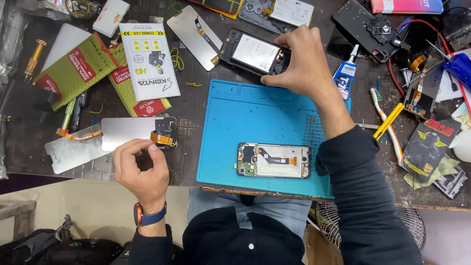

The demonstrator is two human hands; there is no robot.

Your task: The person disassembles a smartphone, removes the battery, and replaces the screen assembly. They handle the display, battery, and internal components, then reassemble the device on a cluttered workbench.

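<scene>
A silver screen panel (130, 131) with an orange flex cable lies flat, its lower edge under the left fingertips. A black phone frame (252, 53) lies tilted, its right end gripped by the right fingers.

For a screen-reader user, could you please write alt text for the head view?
A person's right hand grips an opened phone body beyond a blue repair mat, while the left hand pinches the edge of a display panel. An open phone lies on the mat, amid scattered parts and packages.
</scene>
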